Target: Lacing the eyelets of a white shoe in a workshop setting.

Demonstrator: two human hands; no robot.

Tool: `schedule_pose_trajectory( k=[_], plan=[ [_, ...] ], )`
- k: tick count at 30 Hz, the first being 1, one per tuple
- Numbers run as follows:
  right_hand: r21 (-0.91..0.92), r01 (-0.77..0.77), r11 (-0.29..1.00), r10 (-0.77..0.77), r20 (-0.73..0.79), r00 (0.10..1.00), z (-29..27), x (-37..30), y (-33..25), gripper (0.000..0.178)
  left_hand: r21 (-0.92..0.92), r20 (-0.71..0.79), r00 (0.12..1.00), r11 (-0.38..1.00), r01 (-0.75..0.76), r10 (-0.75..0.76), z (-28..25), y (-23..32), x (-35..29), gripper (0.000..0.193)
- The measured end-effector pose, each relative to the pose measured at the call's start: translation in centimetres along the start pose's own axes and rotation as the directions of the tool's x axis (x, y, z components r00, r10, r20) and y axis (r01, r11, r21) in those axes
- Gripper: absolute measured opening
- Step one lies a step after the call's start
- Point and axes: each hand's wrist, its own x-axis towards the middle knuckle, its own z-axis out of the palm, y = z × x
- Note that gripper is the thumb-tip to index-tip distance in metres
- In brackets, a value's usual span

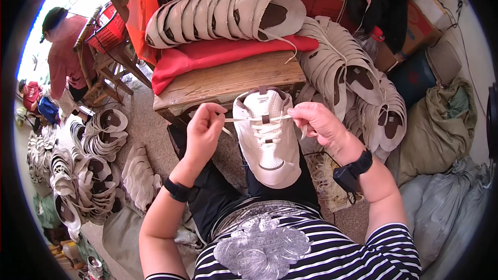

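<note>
A white shoe upper point(271, 161) rests on my lap with its toe toward me and its tongue end against the bench. The white shoelace point(270, 134) zigzags through its eyelets. Left of the shoe, my left hand point(205, 128) is closed, pinching one lace end, which stretches across to the top eyelets. My right hand point(322, 124) is closed on the other lace end at the right side. Both ends are pulled out sideways, and short tails hang below the fingers.
Ahead stands a wooden bench point(233, 75) with a red cloth point(207, 59) and a nested row of shoe uppers point(212, 15). More uppers point(358, 78) are stacked right; others point(83, 181) lie on the left floor. Loose laces point(327, 184) lie beside my right leg. Another person point(70, 52) is at far left.
</note>
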Motion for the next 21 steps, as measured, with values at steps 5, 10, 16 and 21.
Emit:
schedule_pose_trajectory(
  k=[5,10,16,21],
  plan=[
    [-0.315,0.153,0.937,-0.155,0.018,0.988,2.2,0.3,-0.6,0.023,0.484,0.200,0.971,0.849,-0.213,0.129,2.6,3.5,0.1,0.023],
    [-0.680,0.422,0.600,-0.513,0.079,0.855,3.4,0.9,-0.2,0.021,0.702,0.303,0.932,0.615,-0.359,0.198,4.0,3.8,1.0,0.029],
    [-0.712,0.383,0.588,-0.469,0.085,0.879,2.6,1.0,-0.9,0.023,0.725,0.380,0.924,0.605,-0.329,0.047,4.1,4.5,1.2,0.022],
    [-0.850,0.321,0.417,-0.465,0.104,0.879,4.1,0.2,-1.2,0.028,0.521,0.357,0.931,0.843,-0.135,-0.071,3.4,3.0,1.7,0.019]
  ],
)
